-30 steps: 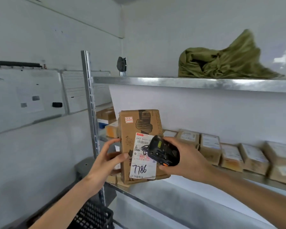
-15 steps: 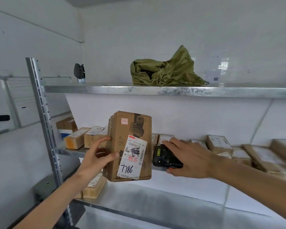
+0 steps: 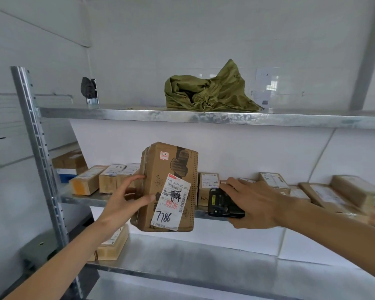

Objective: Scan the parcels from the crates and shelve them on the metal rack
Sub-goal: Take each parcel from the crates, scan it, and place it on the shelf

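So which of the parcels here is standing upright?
The tall brown parcel marked 7786, gripped by the left hand in front of the middle shelf. The other parcels lie flat on the shelves.

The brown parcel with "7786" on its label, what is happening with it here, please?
A person is shelving parcels on a metal rack. The left hand grips the brown parcel upright in front of the middle shelf, where a row of other parcels already lies. The right hand holds a black handheld scanner at the shelf's edge, just right of the parcel. A green sack sits on the top shelf.
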A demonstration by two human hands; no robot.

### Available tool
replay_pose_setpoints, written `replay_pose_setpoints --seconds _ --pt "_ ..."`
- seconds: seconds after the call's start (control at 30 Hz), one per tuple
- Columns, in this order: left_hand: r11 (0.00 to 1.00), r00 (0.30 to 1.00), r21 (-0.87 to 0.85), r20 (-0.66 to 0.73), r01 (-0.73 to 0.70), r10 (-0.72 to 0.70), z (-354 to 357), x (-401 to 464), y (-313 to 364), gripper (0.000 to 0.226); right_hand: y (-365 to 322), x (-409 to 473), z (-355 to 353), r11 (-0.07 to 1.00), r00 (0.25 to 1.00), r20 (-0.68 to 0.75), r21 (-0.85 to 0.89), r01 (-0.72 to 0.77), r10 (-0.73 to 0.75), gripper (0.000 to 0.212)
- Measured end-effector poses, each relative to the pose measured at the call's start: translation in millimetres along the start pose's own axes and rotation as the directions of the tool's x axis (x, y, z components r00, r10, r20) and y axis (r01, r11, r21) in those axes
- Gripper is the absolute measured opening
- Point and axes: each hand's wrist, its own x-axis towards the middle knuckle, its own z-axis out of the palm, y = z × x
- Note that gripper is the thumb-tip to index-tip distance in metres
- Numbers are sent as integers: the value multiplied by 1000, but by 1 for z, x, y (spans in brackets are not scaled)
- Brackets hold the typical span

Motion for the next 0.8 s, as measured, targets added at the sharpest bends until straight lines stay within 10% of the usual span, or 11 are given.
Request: replay_pose_setpoints --seconds 0.8 --pt "999 1000 -37 9 -3 4 3 8 -3 58 2 2 9 997 997 71 -73 -39 44 96"
